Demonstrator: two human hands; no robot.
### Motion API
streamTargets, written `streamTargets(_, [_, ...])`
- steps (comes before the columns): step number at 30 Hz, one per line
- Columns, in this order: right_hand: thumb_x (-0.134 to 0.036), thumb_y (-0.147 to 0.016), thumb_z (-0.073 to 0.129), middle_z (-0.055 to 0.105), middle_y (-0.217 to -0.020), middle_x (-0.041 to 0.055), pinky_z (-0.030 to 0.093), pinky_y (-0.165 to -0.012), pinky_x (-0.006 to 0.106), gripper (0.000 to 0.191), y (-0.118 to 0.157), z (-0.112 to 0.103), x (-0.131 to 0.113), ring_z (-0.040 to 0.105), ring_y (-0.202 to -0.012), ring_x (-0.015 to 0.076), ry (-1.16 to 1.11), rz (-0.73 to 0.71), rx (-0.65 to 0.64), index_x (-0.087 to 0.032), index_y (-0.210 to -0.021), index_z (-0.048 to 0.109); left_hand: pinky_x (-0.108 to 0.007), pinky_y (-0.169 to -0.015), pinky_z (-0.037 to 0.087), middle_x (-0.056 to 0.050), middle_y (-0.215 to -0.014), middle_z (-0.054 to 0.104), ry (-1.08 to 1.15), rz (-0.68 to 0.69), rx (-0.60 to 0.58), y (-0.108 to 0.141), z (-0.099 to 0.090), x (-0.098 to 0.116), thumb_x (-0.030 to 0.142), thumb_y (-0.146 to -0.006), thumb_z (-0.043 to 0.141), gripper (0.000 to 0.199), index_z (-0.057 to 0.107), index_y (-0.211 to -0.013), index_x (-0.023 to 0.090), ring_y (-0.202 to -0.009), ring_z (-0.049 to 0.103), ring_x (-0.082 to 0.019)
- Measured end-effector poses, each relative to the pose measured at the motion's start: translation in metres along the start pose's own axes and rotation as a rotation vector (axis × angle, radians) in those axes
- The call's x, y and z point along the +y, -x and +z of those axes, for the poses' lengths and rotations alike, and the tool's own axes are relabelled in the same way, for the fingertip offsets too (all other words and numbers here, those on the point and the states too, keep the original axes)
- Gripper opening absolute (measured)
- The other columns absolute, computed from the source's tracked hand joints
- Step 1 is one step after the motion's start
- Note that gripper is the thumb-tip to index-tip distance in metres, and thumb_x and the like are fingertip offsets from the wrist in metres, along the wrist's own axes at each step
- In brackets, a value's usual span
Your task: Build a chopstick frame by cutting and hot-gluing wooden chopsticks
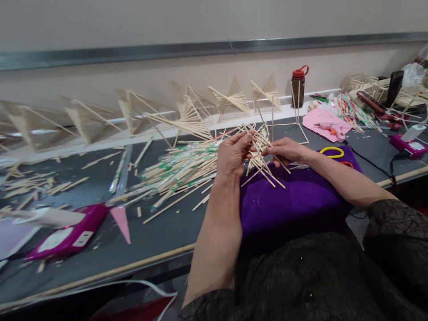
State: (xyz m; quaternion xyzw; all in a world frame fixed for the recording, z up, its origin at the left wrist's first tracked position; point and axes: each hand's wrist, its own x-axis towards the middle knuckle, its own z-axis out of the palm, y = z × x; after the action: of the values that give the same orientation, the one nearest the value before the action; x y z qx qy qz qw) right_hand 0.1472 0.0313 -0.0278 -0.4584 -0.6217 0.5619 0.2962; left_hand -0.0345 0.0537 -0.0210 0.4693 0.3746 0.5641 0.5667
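Over a purple cloth, my left hand pinches thin wooden sticks between thumb and fingers. My right hand is closed on the sticks from the other side, its fingertips near their middle. Several sticks cross each other at angles between the two hands, and some ends point down onto the cloth. Which sticks each hand grips cannot be told exactly. To the left of my left hand lies a big heap of sticks, some in clear and green wrappers.
Twisted stick structures line the wall. A brown bottle with a red lid stands behind. A glue gun rests on pink paper; yellow-handled scissors lie right. Magenta devices sit at both sides, with loose sticks at left.
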Motion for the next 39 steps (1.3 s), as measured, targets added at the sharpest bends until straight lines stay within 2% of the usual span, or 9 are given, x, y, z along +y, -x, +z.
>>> streamTargets(4, [-0.027, -0.097, 0.060, 0.060, -0.051, -0.0050, 0.030, -0.040, 0.019, 0.015, 0.000, -0.004, 0.003, 0.041, -0.038, 0.0050, 0.068, 0.048, -0.046, -0.016, -0.087, 0.064, -0.014, -0.036, 0.034, 0.001, -0.067, 0.068, 0.005, 0.015, 0.037, -0.001, -0.004, 0.003, 0.033, -0.061, 0.093, 0.029, 0.074, -0.076, 0.018, -0.046, 0.054, -0.005])
streamTargets(12, [-0.024, -0.098, 0.056, 0.057, -0.051, -0.0039, 0.033, -0.046, 0.022, 0.033, 0.003, -0.017, 0.003, 0.044, -0.042, 0.0061, 0.373, -0.028, -0.089, -0.019, -0.066, 0.053, -0.013, -0.036, 0.033, 0.002, -0.066, 0.068, 0.033, 0.089, 0.137, -0.004, -0.020, 0.015, 0.033, -0.066, 0.092, 0.026, 0.072, -0.077, 0.020, -0.047, 0.054, -0.004])
streamTargets(20, [-0.027, -0.097, 0.054, 0.054, -0.055, -0.0036, 0.034, -0.058, 0.025, 0.029, -0.014, -0.012, 0.000, 0.047, -0.052, 0.0083, 0.554, -0.153, 0.145, -0.015, -0.073, 0.064, -0.015, -0.037, 0.031, 0.002, -0.065, 0.067, 0.023, 0.078, 0.129, -0.003, -0.015, 0.015, 0.032, -0.066, 0.090, 0.024, 0.071, -0.076, 0.019, -0.045, 0.052, -0.004])
streamTargets(22, [-0.023, -0.096, 0.053, 0.060, -0.062, -0.0022, 0.037, -0.063, 0.025, 0.021, -0.021, -0.005, -0.002, 0.052, -0.058, 0.0102, 0.571, -0.223, 0.163, -0.011, -0.096, 0.071, -0.016, -0.037, 0.031, 0.002, -0.065, 0.066, 0.008, 0.074, 0.141, -0.002, -0.017, 0.017, 0.032, -0.067, 0.089, 0.023, 0.071, -0.075, 0.020, -0.046, 0.052, -0.005])
streamTargets(24, [-0.019, -0.093, 0.055, 0.067, -0.075, 0.0006, 0.040, -0.069, 0.026, 0.034, -0.028, 0.002, -0.002, 0.056, -0.066, 0.0121, 0.590, -0.315, 0.197, -0.009, -0.124, 0.067, -0.017, -0.037, 0.031, 0.002, -0.065, 0.066, 0.003, 0.078, 0.167, -0.003, -0.022, 0.020, 0.032, -0.069, 0.089, 0.022, 0.071, -0.074, 0.021, -0.047, 0.053, -0.005])
streamTargets(26, [-0.016, -0.091, 0.058, 0.072, -0.089, 0.0045, 0.042, -0.074, 0.027, 0.047, -0.032, 0.005, 0.001, 0.059, -0.073, 0.0135, 0.637, -0.375, 0.228, -0.009, -0.137, 0.060, -0.018, -0.038, 0.030, 0.002, -0.066, 0.067, 0.020, 0.089, 0.206, -0.003, -0.029, 0.024, 0.031, -0.073, 0.087, 0.018, 0.071, -0.075, 0.022, -0.048, 0.054, -0.005])
streamTargets(29, [-0.014, -0.089, 0.059, 0.075, -0.101, 0.0086, 0.043, -0.080, 0.029, 0.048, -0.032, 0.005, 0.011, 0.062, -0.081, 0.0151, 0.713, -0.396, 0.245, -0.010, -0.136, 0.062, -0.017, -0.039, 0.027, 0.004, -0.064, 0.066, 0.069, 0.137, 0.331, -0.004, -0.036, 0.031, 0.023, -0.085, 0.078, 0.011, 0.070, -0.077, 0.021, -0.047, 0.049, -0.003])
streamTargets(33, [-0.017, -0.092, 0.059, 0.076, -0.101, 0.0104, 0.042, -0.080, 0.029, 0.033, -0.026, 0.004, 0.021, 0.064, -0.088, 0.0174, 0.826, -0.371, 0.246, -0.011, -0.122, 0.072, -0.017, -0.037, 0.025, 0.007, -0.061, 0.063, 0.096, 0.286, 0.513, -0.003, -0.035, 0.036, 0.011, -0.092, 0.065, 0.015, 0.068, -0.080, 0.019, -0.043, 0.047, -0.001])
streamTargets(39, [-0.022, -0.099, 0.053, 0.075, -0.109, 0.0090, 0.037, -0.071, 0.028, 0.026, -0.030, 0.026, 0.003, 0.063, -0.091, 0.0176, 1.068, -0.422, 0.168, -0.018, -0.109, 0.076, -0.018, -0.035, 0.026, 0.008, -0.059, 0.061, 0.100, 0.454, 0.617, 0.000, -0.026, 0.039, 0.006, -0.091, 0.061, 0.015, 0.068, -0.082, 0.015, -0.040, 0.048, -0.002])
